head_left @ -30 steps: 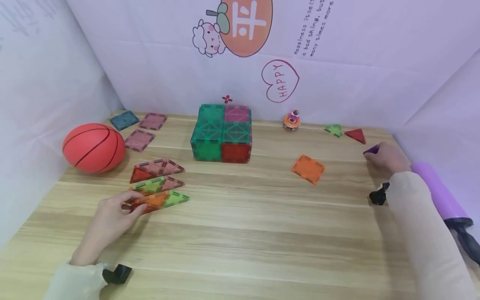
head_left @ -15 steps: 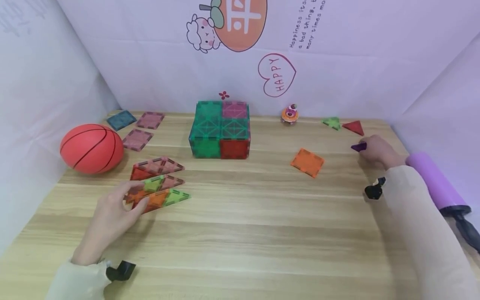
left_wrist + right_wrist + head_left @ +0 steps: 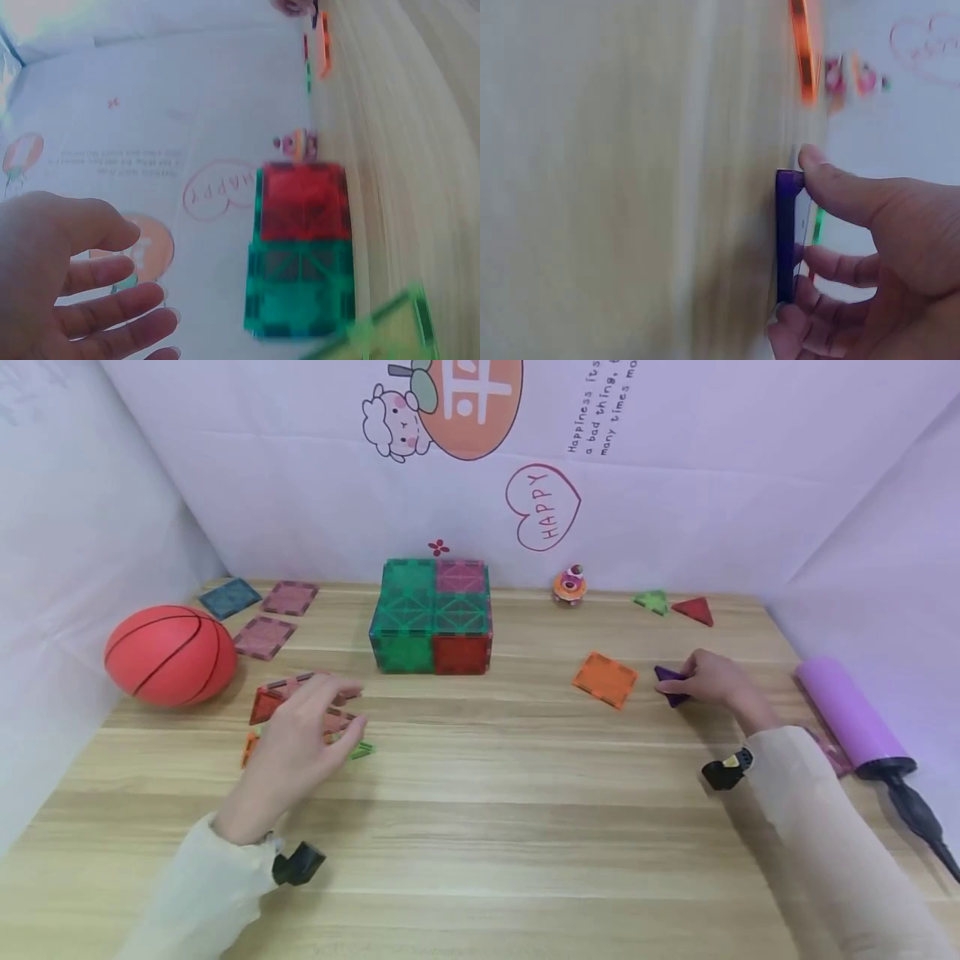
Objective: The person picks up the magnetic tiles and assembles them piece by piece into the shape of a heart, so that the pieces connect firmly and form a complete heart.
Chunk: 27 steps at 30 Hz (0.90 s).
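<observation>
My left hand hovers with its fingers spread above the rows of triangle tiles on the left of the wooden table, holding nothing. The left wrist view shows its open fingers in the air, with the green and red tile box beyond. My right hand pinches a purple tile just right of the orange square tile. In the right wrist view, thumb and fingers clamp the purple tile by its edges, close to the table.
The tile box stands at the middle back. A red basketball lies far left, with three flat square tiles behind it. A purple pump lies at the right edge. A small toy, a green triangle and a red triangle sit by the back wall.
My left hand let go of the orange and green tile row and lifted up over the tiles. My right hand carried the purple tile left and nearer, toward the orange square.
</observation>
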Motion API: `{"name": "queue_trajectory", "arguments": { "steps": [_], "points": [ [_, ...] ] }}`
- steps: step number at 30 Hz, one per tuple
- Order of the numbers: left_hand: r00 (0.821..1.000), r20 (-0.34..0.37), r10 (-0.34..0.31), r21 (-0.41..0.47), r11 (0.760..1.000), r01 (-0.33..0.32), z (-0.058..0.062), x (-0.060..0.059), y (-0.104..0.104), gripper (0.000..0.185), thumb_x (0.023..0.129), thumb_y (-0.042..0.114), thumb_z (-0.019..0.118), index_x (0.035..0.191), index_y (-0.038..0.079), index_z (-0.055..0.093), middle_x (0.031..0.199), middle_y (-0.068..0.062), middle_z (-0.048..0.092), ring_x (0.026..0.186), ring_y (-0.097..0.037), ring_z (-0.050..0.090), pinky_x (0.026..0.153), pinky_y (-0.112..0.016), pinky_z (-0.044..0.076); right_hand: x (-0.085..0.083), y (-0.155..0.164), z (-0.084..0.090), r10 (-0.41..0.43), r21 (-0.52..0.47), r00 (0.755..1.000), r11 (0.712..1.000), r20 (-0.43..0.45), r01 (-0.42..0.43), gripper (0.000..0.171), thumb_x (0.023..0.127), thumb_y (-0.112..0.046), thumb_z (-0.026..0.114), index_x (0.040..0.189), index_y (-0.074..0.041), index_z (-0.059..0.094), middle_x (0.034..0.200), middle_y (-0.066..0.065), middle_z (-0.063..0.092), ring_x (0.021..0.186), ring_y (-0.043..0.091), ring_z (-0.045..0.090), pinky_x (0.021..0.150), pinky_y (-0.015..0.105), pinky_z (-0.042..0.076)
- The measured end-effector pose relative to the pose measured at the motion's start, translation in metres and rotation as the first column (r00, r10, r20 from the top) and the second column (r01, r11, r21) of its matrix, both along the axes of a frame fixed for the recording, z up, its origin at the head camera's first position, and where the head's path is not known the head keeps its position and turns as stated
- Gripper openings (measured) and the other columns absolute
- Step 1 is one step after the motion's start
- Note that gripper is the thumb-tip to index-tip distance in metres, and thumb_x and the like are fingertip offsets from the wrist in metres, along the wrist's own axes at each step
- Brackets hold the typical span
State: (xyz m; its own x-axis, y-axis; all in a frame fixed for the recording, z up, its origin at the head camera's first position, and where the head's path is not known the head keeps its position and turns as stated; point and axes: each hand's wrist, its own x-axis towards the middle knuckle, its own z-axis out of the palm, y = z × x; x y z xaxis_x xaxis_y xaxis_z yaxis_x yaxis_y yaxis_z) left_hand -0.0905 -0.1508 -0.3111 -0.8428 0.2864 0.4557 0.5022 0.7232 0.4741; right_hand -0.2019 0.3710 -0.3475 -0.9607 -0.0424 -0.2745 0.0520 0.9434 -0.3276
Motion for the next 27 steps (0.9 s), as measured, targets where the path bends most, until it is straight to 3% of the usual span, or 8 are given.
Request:
{"name": "queue_trajectory", "arguments": {
  "steps": [6,13,19,23,27],
  "points": [
    [0.989,0.129,-0.077,-0.008,0.997,0.079,-0.004,-0.017,0.035,0.033,0.087,0.011,0.067,0.117,0.001,0.06,0.112,-0.014,0.064,0.096,-0.025,0.059,0.079,-0.04,0.054,0.013,-0.019,0.003,-0.004,0.009,1.0,1.0,-0.005,0.004,0.057,0.083,-0.035,0.069,0.106,0.015,0.055,0.092,0.025,0.06,0.079,0.031,0.054,0.062,0.028,0.041],
    [0.958,0.222,-0.181,0.014,0.983,0.182,-0.022,-0.03,0.07,0.029,0.089,0.011,0.064,0.116,0.004,0.06,0.112,-0.012,0.064,0.094,-0.023,0.061,0.081,-0.036,0.053,0.028,-0.035,0.008,-0.006,-0.029,0.999,1.0,-0.044,0.005,0.046,0.078,-0.039,0.074,0.096,0.002,0.065,0.082,0.011,0.066,0.075,0.023,0.056,0.06,0.026,0.04],
    [0.919,0.286,-0.273,0.074,0.962,0.263,-0.038,-0.041,0.093,0.027,0.088,0.009,0.064,0.114,0.002,0.06,0.112,-0.015,0.063,0.093,-0.022,0.06,0.082,-0.035,0.052,0.05,-0.067,0.017,0.002,-0.143,0.995,0.99,-0.103,-0.017,0.044,0.081,-0.039,0.073,0.104,-0.003,0.063,0.103,0.017,0.065,0.088,0.026,0.06,0.068,0.027,0.044],
    [0.884,0.354,-0.304,0.103,0.953,0.286,-0.048,-0.045,0.108,0.029,0.089,0.012,0.063,0.116,0.002,0.06,0.112,-0.013,0.063,0.094,-0.022,0.06,0.084,-0.035,0.052,0.056,-0.103,0.014,0.084,-0.318,0.99,0.941,-0.112,-0.116,0.041,0.084,-0.026,0.071,0.115,-0.002,0.061,0.108,0.02,0.063,0.093,0.028,0.063,0.071,0.028,0.049],
    [0.836,0.435,-0.335,0.12,0.941,0.315,-0.058,-0.046,0.126,0.036,0.091,0.018,0.062,0.123,0.002,0.056,0.116,-0.013,0.062,0.102,-0.022,0.06,0.09,-0.036,0.05,0.058,-0.141,0.002,0.153,-0.436,0.976,0.875,-0.156,-0.207,0.03,0.084,-0.016,0.07,0.108,0.0,0.066,0.099,0.015,0.066,0.089,0.025,0.065,0.074,0.031,0.053]
  ]
}}
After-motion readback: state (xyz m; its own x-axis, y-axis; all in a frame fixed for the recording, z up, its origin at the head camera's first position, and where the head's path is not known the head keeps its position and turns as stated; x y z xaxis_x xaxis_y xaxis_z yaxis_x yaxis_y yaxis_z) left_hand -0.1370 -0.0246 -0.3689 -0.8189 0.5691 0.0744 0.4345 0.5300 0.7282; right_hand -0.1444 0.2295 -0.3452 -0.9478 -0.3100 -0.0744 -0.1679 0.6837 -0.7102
